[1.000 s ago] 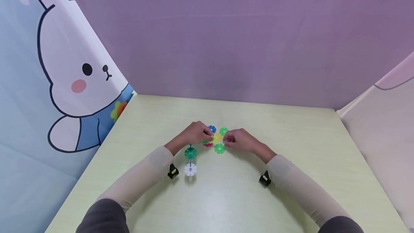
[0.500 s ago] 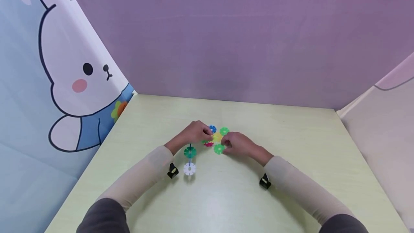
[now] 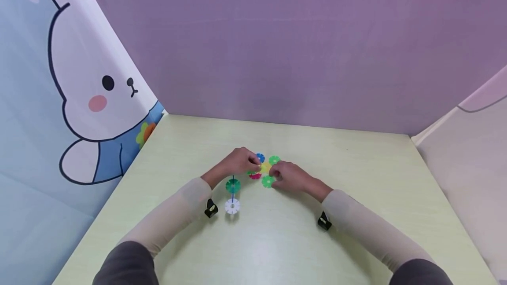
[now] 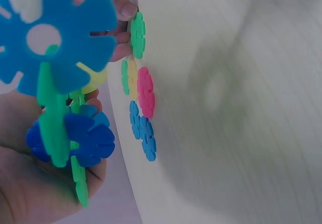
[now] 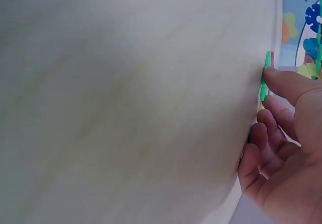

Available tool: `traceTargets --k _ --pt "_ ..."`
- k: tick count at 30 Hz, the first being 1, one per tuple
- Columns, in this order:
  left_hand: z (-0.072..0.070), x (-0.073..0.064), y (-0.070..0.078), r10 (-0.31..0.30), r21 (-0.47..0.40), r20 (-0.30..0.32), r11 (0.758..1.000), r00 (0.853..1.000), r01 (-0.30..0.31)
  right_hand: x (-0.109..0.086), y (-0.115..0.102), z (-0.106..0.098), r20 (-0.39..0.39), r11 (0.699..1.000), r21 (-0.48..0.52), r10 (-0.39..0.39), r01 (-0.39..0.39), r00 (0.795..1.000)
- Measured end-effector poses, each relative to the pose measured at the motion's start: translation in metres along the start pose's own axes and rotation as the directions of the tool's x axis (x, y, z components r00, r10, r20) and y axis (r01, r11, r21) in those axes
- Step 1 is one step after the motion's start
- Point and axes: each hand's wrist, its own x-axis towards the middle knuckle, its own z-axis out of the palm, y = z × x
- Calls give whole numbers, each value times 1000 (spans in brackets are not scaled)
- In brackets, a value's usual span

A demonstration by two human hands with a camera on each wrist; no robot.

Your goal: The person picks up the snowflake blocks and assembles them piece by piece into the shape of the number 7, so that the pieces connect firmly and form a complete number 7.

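Observation:
My left hand (image 3: 240, 162) grips a chain of interlocking slotted plastic discs above the table. Its near end hangs toward me, with a white disc (image 3: 232, 206) and a teal-looking disc (image 3: 233, 186); a blue disc (image 4: 80, 38) looms large in the left wrist view. A yellow disc (image 4: 95, 79) in the chain is at my left fingertips. My right hand (image 3: 293, 177) pinches a loose green disc (image 5: 265, 75) at the table surface, thumb on its face and other fingers curled. The middle of the chain is hidden behind my left hand.
Loose discs lie close together between my hands: a pink one (image 4: 146, 92), a yellow one (image 3: 266, 168), blue ones (image 4: 147, 138) and another green one (image 3: 274, 160). A purple panel (image 3: 293, 56) stands behind the table (image 3: 261, 241), with a rabbit-print cloth (image 3: 99, 65) on the left.
My right hand has moved slightly left and down onto the near green disc, its fingers closing on it. My left hand and the chain have stayed almost still.

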Motion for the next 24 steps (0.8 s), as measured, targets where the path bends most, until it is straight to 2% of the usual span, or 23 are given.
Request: traceTargets --k 7,16,20,24 --pt "1 1 -1 12 -33 23 999 1000 -11 0 2 -2 41 990 124 59 -64 997" --pt "3 0 -2 10 -23 27 1000 1000 -10 -7 14 -6 -8 965 263 -8 10 1000" --pt "3 -1 -3 21 -12 16 1000 1000 -21 -10 14 -8 -10 938 347 2 2 1000" --pt "3 -1 -3 26 -8 9 1000 1000 -26 -10 14 -7 -14 888 458 41 -30 999"
